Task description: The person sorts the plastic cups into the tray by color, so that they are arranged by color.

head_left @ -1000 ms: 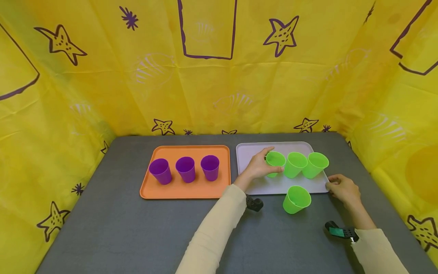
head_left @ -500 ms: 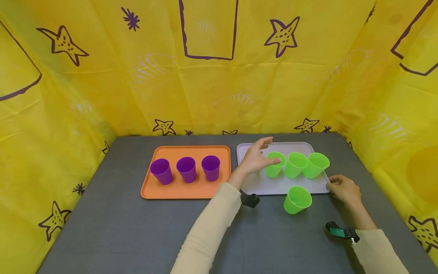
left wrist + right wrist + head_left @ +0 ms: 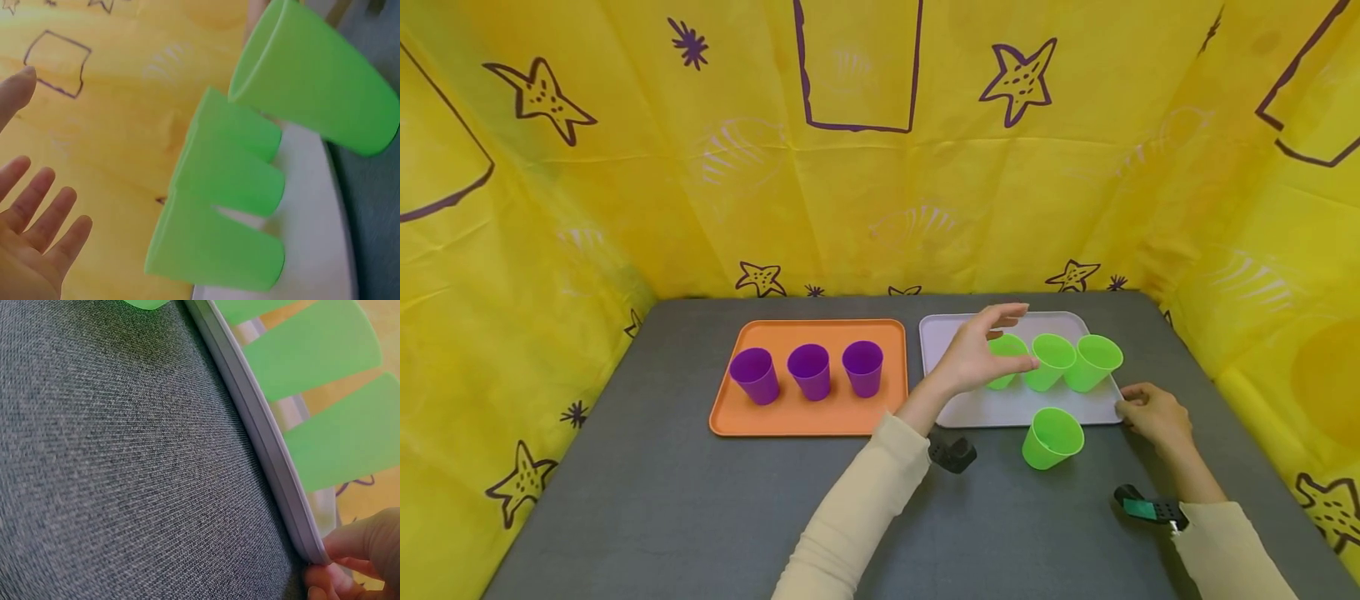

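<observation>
In the head view, three green cups stand in a row on the lavender tray (image 3: pixel 1000 412): a left cup (image 3: pixel 1009 347), a middle cup (image 3: pixel 1049 373) and a right cup (image 3: pixel 1086 371). My left hand (image 3: pixel 976 354) hovers over the left cup, thumb and fingers spread apart, partly covering it. Its palm and straight fingers (image 3: pixel 47 215) show bare in the left wrist view. At the tray's near right corner, my right hand (image 3: pixel 1157 417) pinches the rim between thumb and fingers, as the right wrist view confirms. A fourth green cup (image 3: pixel 1051 446) stands on the table before the tray.
To the left lies an orange tray (image 3: pixel 820 421) bearing three purple cups, the nearest to me in line being the right one (image 3: pixel 862 375). Yellow patterned cloth (image 3: pixel 850 208) encloses the grey table (image 3: pixel 700 508) at the back and sides.
My left hand has come off the left green cup, first drawing back left, then shifting right above the cups. My right hand stays on the tray corner.
</observation>
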### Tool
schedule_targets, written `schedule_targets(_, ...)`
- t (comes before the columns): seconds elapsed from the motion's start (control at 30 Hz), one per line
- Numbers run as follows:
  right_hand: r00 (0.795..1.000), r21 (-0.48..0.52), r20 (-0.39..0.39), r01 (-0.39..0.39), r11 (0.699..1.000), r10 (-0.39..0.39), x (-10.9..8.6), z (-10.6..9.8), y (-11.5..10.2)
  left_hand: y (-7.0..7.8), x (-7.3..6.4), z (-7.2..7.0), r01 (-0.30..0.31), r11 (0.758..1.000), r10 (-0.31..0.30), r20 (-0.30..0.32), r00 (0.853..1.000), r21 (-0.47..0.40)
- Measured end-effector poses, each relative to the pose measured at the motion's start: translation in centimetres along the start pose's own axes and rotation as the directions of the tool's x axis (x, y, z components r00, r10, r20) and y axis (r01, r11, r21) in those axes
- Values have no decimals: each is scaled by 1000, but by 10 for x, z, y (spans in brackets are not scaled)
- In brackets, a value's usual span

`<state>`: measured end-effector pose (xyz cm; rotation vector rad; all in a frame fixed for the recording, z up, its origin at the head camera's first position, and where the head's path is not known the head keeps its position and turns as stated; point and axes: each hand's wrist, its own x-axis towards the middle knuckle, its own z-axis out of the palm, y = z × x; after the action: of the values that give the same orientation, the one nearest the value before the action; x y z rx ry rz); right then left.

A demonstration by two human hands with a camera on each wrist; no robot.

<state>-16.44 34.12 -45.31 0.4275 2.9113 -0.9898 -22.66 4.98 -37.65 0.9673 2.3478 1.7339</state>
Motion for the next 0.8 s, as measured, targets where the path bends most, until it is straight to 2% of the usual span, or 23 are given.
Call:
schedule_targets(0.33, 1000, 7, 7, -9, 1000, 9, 0, 0, 0, 6, -21, 20, -62, 998, 59, 129, 990, 20)
schedule_targets(0.5, 1000, 7, 11, -15, 1000, 15, 0, -1, 0, 1, -29, 31, -55, 997, 43, 187, 981, 54)
schedule_targets(0.8, 1000, 6, 11, -12, 1000, 12, 0, -1, -1, -15, -40, 46, 3, 998, -20, 249, 968, 69)
